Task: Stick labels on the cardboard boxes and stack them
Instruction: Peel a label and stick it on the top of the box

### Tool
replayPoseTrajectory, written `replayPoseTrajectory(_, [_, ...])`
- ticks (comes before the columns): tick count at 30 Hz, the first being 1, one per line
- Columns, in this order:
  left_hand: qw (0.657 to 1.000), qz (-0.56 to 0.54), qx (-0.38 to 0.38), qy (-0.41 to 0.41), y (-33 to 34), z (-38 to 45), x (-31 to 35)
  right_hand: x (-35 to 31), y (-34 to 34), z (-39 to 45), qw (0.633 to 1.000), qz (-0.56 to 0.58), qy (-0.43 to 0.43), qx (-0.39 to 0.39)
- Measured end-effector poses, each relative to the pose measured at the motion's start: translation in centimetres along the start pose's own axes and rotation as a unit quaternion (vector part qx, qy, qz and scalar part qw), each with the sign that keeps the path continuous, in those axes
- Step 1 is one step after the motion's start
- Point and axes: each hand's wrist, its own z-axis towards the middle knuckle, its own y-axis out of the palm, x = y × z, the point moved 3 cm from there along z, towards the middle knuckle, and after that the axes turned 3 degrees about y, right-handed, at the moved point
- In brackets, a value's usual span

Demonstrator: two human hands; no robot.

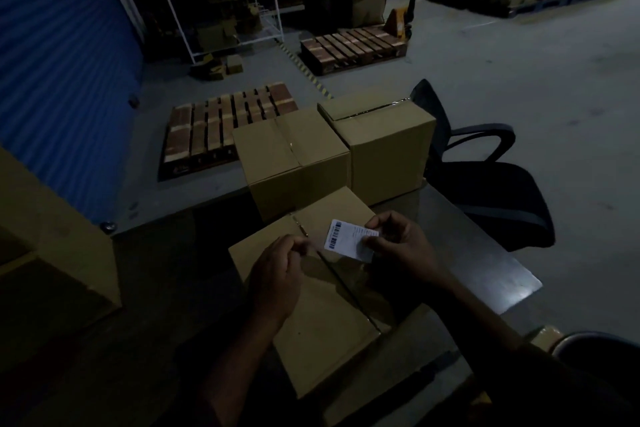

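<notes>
Right hand (398, 246) pinched a white barcode label (349, 238) above the near box (322, 329) at the desk (485, 253) front edge. Left hand (277, 277) fingers were curled, pinching a blurred strip. Two more boxes (294, 156) stood at the far edge.

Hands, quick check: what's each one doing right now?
Left hand: fingers pinched over the nearest box; holding what cannot be told.
Right hand: pinching the white barcode label.
</notes>
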Motion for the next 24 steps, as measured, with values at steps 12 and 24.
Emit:
replayPoseTrajectory(12, [0.99,-0.07,-0.015,0.119,8.9,0.0,11.6,1.6,-8.7,-10.4,0.954,0.095,0.042,0.28])
replayPoseTrajectory(24, [0.878,-0.065,-0.434,0.191,31.7,-12.0,22.4,12.5,-23.7,-26.1,0.77,0.086,0.163,0.61])
